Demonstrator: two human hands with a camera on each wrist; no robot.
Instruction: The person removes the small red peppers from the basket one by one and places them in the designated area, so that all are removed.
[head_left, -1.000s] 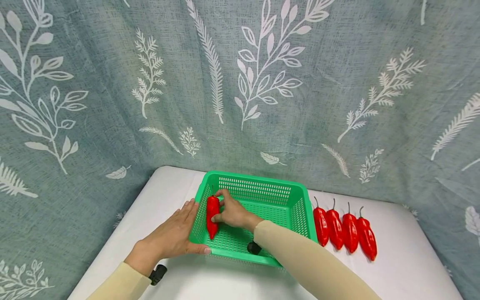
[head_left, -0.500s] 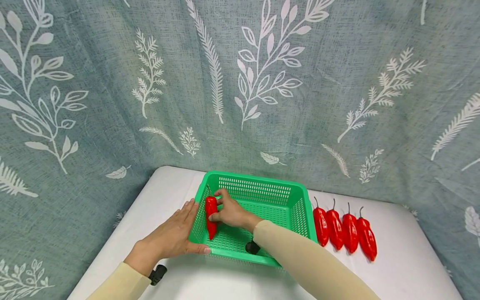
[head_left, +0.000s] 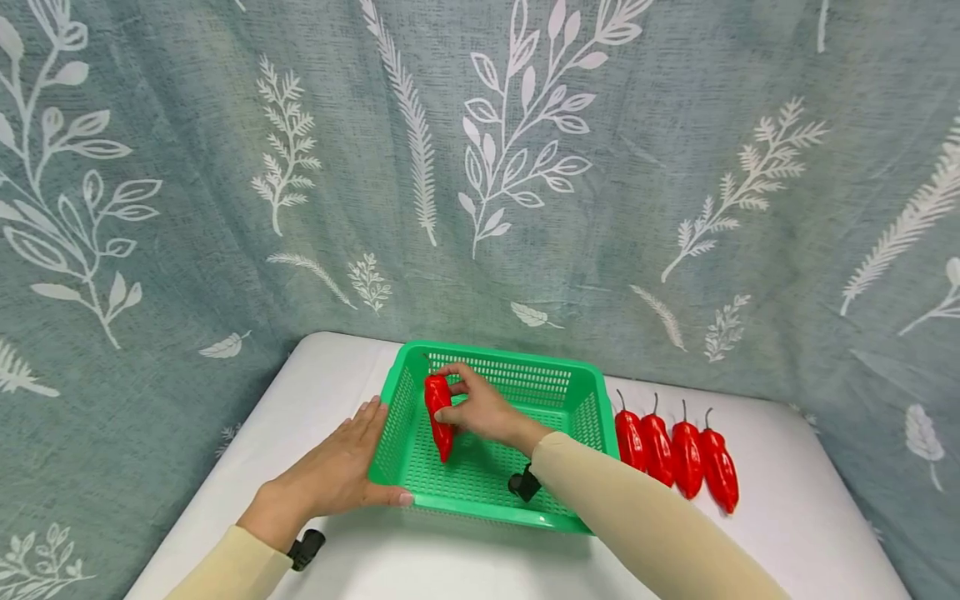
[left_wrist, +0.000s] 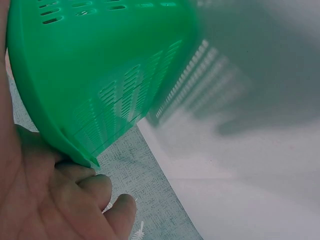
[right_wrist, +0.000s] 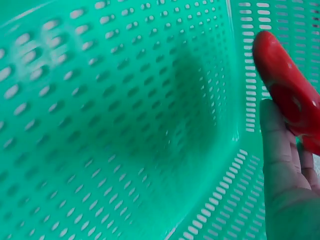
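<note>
In the head view, my right hand (head_left: 480, 408) is inside the green basket (head_left: 517, 517), toward its left side. It grips a red chili pepper (head_left: 437, 412) between thumb and fingers, stem end pointing away from me. The right wrist view shows this pepper (right_wrist: 282, 75) tilted against my fingers, apart from the basket wall nearby. My left hand (head_left: 326, 467) rests on the basket's near left corner, fingers straight along the left rim and thumb along the front rim. Seen from the left wrist, the palm (left_wrist: 50, 200) lies against the basket's rim (left_wrist: 45, 125).
Several more red chili peppers (head_left: 686, 458) lie side by side on the white table (head_left: 787, 500), just right of the basket. A patterned grey-green curtain (head_left: 525, 275) rises behind and beside the table.
The pepper and my right hand have moved right and up, away from the basket's left wall. The head view has shifted slightly. My left hand stays at the corner.
</note>
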